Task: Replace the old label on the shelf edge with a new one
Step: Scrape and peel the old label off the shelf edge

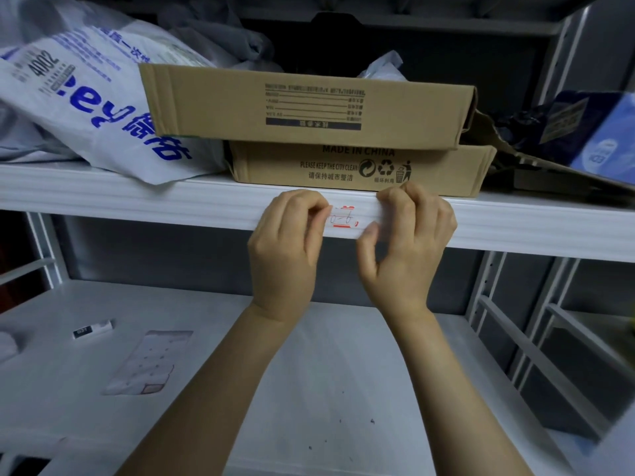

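The left hand's (285,235) curled fingertips pinch the left end of the label (342,219), a white slip with red bars and unreadable handwriting on the white shelf edge (137,201). The right hand (409,235) grips that edge, fingers hooked over its top, thumb at the label's right end. Just behind, a cardboard box (360,166) reads "MADE IN CHINA" and "PLEASE KEEP THE CITY CLEAN".

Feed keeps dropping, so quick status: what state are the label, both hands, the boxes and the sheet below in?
label: on the shelf edge, red-bordered, handwritten.
left hand: pinches the label's left end.
right hand: fingers hooked over the shelf edge, thumb at label's right end.
upper box: lies flat on the lower box.
label sheet: flat on the lower shelf.
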